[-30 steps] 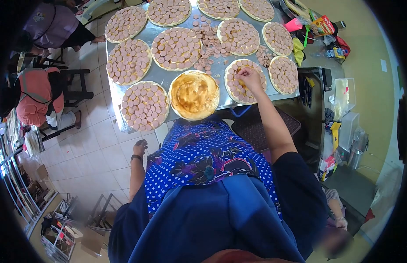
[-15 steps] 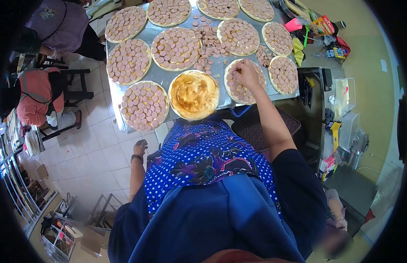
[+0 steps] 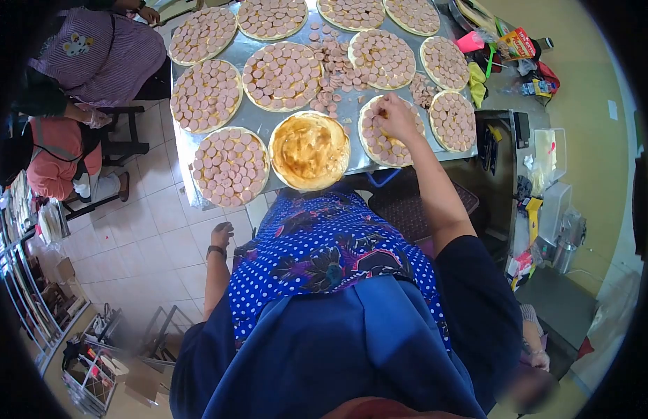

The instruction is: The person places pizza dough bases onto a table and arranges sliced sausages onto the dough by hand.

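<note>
My right hand [image 3: 396,117] is over the upper part of a round base [image 3: 387,148] partly covered with pink sausage slices, its fingers pinched; what they hold is too small to make out. My left hand [image 3: 221,234] hangs beside my apron below the table, fingers loosely curled and apart, holding nothing. Left of my right hand lies a round base [image 3: 309,151] with only brown sauce on it. A pile of loose slices [image 3: 336,68] sits mid-table, and a smaller pile [image 3: 422,91] lies between bases at the right. Several slice-covered bases [image 3: 231,167] surround them.
The metal table [image 3: 348,112] has its near edge at my apron. On the left, one person in a striped top [image 3: 100,59] stands by a person in pink [image 3: 55,157] near dark stools. A side counter [image 3: 516,105] with packets stands right. Another person's hand [image 3: 540,359] shows at lower right.
My right hand has shifted slightly up over the same base, its fingers now curled together. The person in the striped top has come further into view at the left. My left hand stays low.
</note>
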A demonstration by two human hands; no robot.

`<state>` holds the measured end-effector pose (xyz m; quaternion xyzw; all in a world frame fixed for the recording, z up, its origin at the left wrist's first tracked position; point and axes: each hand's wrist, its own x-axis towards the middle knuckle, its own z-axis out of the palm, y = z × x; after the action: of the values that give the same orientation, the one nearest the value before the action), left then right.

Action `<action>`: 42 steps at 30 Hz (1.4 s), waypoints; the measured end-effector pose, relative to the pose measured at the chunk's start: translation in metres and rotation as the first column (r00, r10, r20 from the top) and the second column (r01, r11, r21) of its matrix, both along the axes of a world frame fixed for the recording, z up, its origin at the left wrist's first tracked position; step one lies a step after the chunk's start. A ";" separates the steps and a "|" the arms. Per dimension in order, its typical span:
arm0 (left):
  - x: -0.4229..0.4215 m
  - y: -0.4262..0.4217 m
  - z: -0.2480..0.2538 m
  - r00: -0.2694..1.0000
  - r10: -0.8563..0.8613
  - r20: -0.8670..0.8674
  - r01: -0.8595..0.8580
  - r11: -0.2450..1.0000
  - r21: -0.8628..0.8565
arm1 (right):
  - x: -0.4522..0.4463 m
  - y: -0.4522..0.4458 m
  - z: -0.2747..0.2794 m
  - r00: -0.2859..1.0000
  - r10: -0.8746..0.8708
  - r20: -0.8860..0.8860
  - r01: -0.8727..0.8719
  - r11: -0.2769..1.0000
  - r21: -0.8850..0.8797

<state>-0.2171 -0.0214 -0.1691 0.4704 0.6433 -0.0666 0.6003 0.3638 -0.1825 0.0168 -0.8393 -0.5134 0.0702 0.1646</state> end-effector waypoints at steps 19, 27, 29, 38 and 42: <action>0.000 -0.005 -0.008 0.998 0.054 0.015 -0.054 0.998 -0.009 | -0.004 0.009 -0.001 0.863 -0.497 -0.086 0.484 0.864 -0.135; 0.001 -0.008 -0.009 0.999 0.039 0.029 -0.038 0.999 -0.024 | -0.038 0.076 -0.031 0.942 -0.251 -0.224 0.270 0.961 0.057; 0.006 -0.008 -0.001 0.999 0.037 -0.018 -0.038 0.999 -0.036 | -0.042 0.085 -0.032 0.938 -0.271 -0.216 0.277 0.961 0.001; -0.007 -0.010 -0.001 0.996 0.090 -0.020 -0.091 0.994 -0.056 | 0.010 0.025 0.010 0.260 -0.174 -0.950 0.556 0.831 0.000; -0.003 -0.008 -0.004 0.996 0.076 -0.049 -0.080 0.993 -0.087 | 0.032 -0.001 0.005 0.069 -0.132 -0.989 0.627 0.777 -0.060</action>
<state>-0.2196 -0.0297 -0.1726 0.4160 0.6711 -0.0821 0.6081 0.3962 -0.1838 0.0214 -0.6528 -0.0460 0.4296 0.6223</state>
